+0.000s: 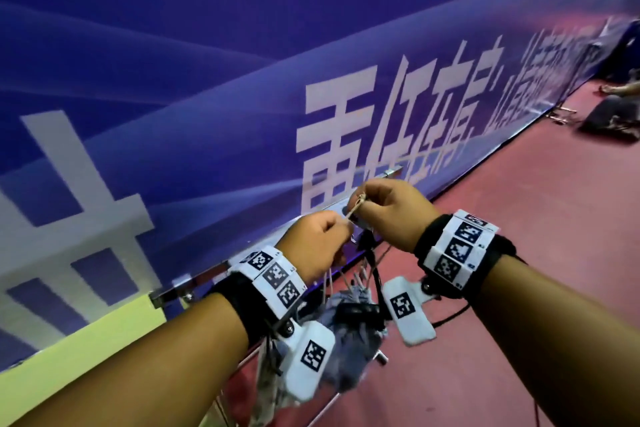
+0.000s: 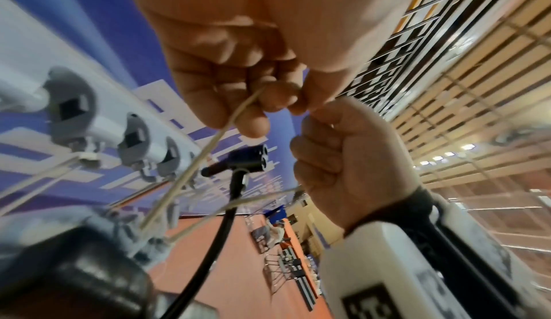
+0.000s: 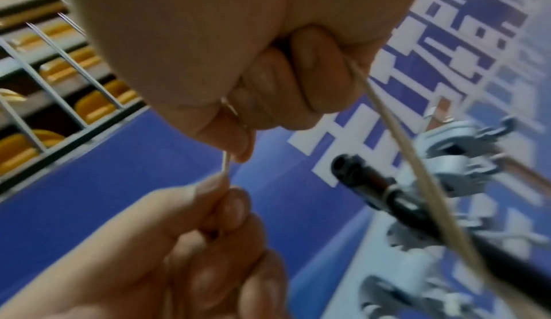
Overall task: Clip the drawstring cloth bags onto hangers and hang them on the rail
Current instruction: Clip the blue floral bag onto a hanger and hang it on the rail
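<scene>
Both hands are raised beside the chrome rail (image 1: 194, 282). A beige drawstring (image 1: 353, 211) runs taut between them. My left hand (image 1: 341, 230) pinches one end with thumb and forefinger, and my right hand (image 1: 360, 203) pinches the other end a little higher. The cords run down to a grey cloth bag (image 1: 349, 350) hanging below my wrists on a black hanger (image 1: 372, 263). The left wrist view shows the drawstring (image 2: 191, 171), the hanger's hook (image 2: 232, 194) and the bag's gathered top (image 2: 119, 230). The right wrist view shows the cord (image 3: 226, 166) between both hands' fingertips.
A blue banner (image 1: 242, 80) with white characters stands right behind the rail. Several grey clip hangers (image 2: 71, 112) hang along the rail to the left. A red floor (image 1: 519, 218) spreads to the right, with a seated person (image 1: 620, 104) far off. A yellow panel (image 1: 86, 350) sits low left.
</scene>
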